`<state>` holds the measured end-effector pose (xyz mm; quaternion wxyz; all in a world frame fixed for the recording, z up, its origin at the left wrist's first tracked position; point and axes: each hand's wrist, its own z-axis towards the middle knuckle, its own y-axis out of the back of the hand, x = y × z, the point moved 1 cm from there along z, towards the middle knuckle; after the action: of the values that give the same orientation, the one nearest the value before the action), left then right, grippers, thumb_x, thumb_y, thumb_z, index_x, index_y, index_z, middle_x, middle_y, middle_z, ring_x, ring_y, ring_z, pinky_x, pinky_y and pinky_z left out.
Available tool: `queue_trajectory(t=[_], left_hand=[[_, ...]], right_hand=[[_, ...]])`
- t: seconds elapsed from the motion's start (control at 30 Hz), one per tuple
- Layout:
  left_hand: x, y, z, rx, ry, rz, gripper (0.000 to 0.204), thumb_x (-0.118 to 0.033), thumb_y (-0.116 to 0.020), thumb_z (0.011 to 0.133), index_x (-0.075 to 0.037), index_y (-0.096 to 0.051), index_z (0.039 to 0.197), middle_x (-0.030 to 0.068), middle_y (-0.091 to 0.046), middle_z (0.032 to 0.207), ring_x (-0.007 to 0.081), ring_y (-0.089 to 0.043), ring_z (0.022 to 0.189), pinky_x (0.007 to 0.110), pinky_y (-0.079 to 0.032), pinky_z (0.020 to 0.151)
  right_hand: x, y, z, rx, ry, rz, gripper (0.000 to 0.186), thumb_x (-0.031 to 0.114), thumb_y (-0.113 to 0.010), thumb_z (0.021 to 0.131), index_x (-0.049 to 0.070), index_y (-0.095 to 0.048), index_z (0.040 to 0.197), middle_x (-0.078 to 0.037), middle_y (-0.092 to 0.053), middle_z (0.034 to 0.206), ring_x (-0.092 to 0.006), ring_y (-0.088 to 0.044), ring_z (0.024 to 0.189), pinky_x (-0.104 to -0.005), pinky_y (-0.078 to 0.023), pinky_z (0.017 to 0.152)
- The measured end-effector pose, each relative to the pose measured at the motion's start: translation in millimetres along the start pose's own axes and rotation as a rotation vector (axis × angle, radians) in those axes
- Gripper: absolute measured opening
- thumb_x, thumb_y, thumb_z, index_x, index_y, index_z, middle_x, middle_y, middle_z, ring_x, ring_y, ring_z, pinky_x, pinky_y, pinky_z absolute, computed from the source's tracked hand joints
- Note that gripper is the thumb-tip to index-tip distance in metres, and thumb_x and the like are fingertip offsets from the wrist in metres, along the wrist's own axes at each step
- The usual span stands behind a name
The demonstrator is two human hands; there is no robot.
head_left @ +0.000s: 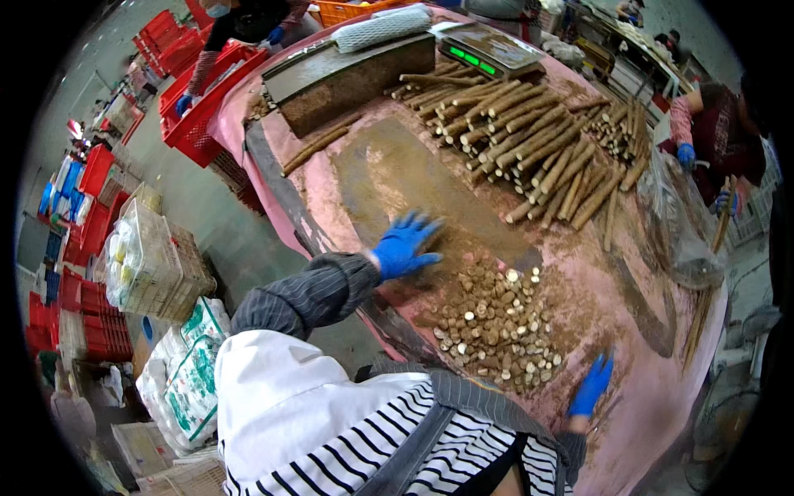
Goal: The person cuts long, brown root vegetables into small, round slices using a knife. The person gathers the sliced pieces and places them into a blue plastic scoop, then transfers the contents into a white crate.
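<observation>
My left hand, in a blue glove, lies palm down with its fingers spread on the soil-covered middle of the table. It holds nothing. Nearer me and to the right is a heap of short, cut root pieces, brown-skinned with pale ends. Beside that heap's right edge, my right hand, also gloved in blue, rests on the pink table cover, its fingers stretched out and nothing in them. Farther off lies a large pile of long brown roots that look like yams, their pale cut ends toward me.
A digital scale and a long metal block stand at the table's far side. One root lies before the block. Red crates and white crates line the left. A co-worker handles roots at the right; another person bends over a crate far left.
</observation>
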<state>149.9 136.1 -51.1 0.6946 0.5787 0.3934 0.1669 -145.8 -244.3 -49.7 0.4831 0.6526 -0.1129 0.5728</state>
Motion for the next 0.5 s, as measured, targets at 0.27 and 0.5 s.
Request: queue_trajectory(t=[0.27,0.5], left_hand=[[44,0,-66,-0.087,0.109,0.134,0.076,-0.049,-0.052,0.081,-0.012,-0.022,0.141,0.0199,-0.021,0.144,0.0405,-0.019,0.131,0.047,-0.016,0.108],[24,10,-67,-0.124,0.155,0.050,0.075,-0.038,-0.055,0.080,-0.008,-0.022,0.140,0.0218,-0.021,0.143,0.0399,-0.020,0.131,0.045,-0.015,0.108]], right_hand=[[-38,0,-102,0.132,0.130,-0.537,0.048,0.021,-0.041,0.092,-0.004,-0.035,0.133,-0.020,-0.033,0.139,-0.0337,-0.026,0.131,-0.0406,-0.016,0.108],[-35,-10,-103,0.072,0.160,-0.574,0.052,0.028,-0.042,0.091,-0.004,-0.035,0.132,-0.021,-0.036,0.137,-0.0354,-0.028,0.130,-0.0418,-0.017,0.108]])
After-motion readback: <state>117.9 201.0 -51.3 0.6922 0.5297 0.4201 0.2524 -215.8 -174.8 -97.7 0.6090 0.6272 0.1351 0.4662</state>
